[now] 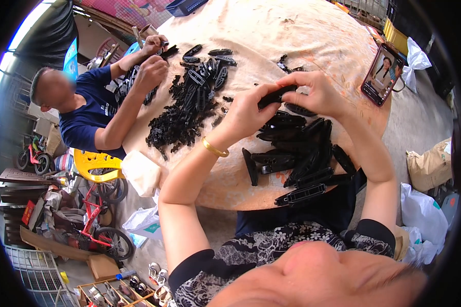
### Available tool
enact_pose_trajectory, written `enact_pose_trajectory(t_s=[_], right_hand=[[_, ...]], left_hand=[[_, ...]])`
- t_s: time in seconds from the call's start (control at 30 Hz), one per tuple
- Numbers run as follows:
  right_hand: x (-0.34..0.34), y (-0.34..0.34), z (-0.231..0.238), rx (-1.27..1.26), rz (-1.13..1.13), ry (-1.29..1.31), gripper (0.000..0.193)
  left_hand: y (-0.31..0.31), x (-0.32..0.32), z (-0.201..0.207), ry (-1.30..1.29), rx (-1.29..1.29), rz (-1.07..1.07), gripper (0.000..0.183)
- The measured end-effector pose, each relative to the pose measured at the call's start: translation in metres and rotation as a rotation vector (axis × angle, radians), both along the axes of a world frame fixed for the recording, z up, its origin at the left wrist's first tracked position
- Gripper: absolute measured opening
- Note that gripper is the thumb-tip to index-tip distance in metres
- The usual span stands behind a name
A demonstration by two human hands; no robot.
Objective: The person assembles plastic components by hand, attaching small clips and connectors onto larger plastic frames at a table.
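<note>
Two piles (189,107) of black parts, one phone (381,74).

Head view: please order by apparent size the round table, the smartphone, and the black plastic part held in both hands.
1. Round table, by far the largest.
2. Smartphone and black plastic part held by left hand and right hand: too close to rank, partly hidden.

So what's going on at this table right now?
A person at a round cloth-covered table holds one long black plastic part between both hands, left hand and right hand, above a stack of similar black parts. A heap of smaller black pieces lies mid-table. A co-worker across the table handles black parts too. A phone stands propped at the table's edge.
</note>
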State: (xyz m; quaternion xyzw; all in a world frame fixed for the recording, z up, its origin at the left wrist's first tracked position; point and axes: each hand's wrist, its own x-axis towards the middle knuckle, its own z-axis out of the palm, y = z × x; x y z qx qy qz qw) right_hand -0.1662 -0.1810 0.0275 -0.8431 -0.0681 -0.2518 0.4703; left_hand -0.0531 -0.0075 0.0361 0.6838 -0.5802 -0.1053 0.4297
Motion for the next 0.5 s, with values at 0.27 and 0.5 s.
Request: enact_pose_trajectory(t_s=[0.27, 0.5], right_hand=[[-0.007, -0.049, 0.010, -0.347, -0.109, 0.418, 0.028], [0.001, -0.033, -0.002, -0.636, -0.142, 0.427, 0.016]], left_hand=[[-0.006, 0.025, 0.009, 0.153, 0.212, 0.118, 0.031], [0.006, 0.112, -0.037, -0.633, 0.198, 0.587, 0.035]])
